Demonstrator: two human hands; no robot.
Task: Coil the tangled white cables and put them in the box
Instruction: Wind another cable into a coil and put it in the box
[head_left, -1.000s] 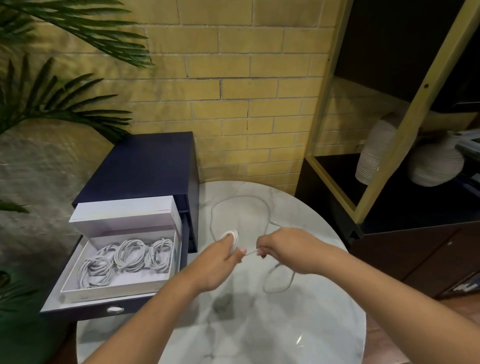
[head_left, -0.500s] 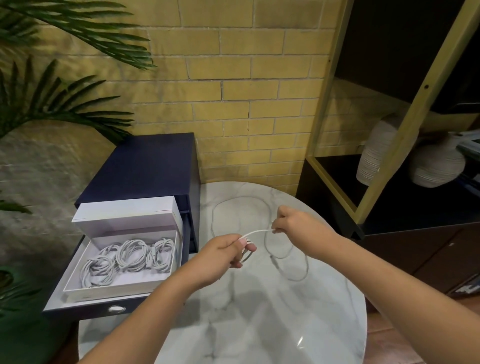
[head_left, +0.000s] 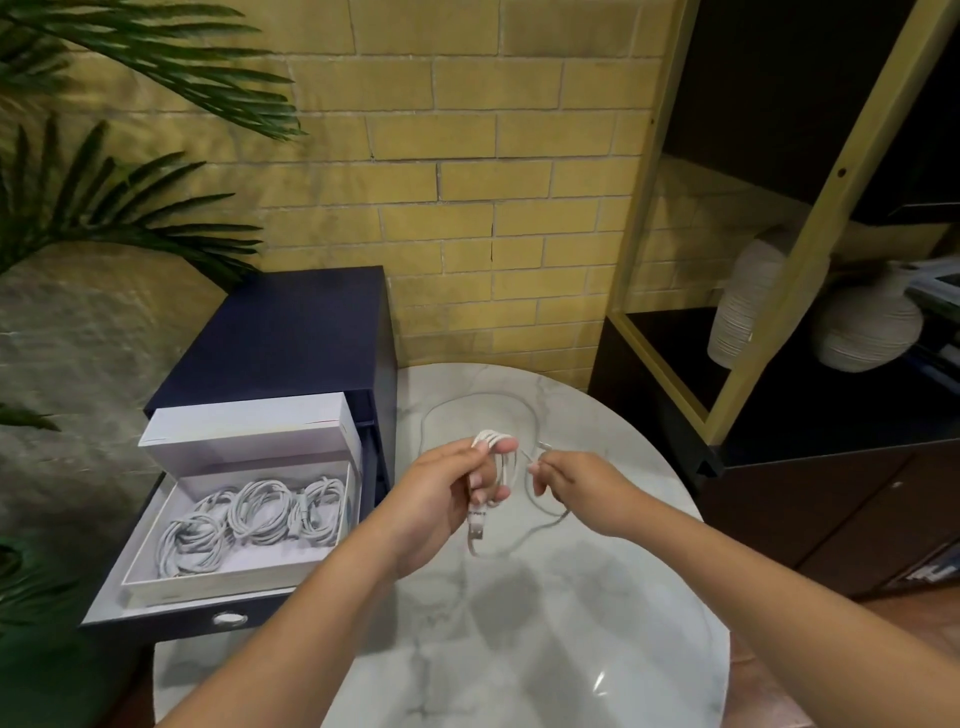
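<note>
**Cable looped round the left hand over the table**

Above the marble table (head_left: 519, 649), the left hand (head_left: 447, 499) grips a white cable (head_left: 491, 435) wound round its fingers, a plug hanging below. Just beside it, the right hand (head_left: 576, 483) pinches the cable's free run, and the slack lies looped on the tabletop beyond. Further left, a white box (head_left: 208, 579) sits in an open navy drawer (head_left: 171, 618) and holds coiled cables (head_left: 260, 509).

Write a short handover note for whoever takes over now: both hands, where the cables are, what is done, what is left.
Left hand: grips a half-made coil of the white cable, plug hanging below.
Right hand: pinches the same cable's loose part.
Its rest lies looped on the marble table.
Done: several coiled cables lie in the open white box.
To do: finish this coil, put it in the box.
</note>
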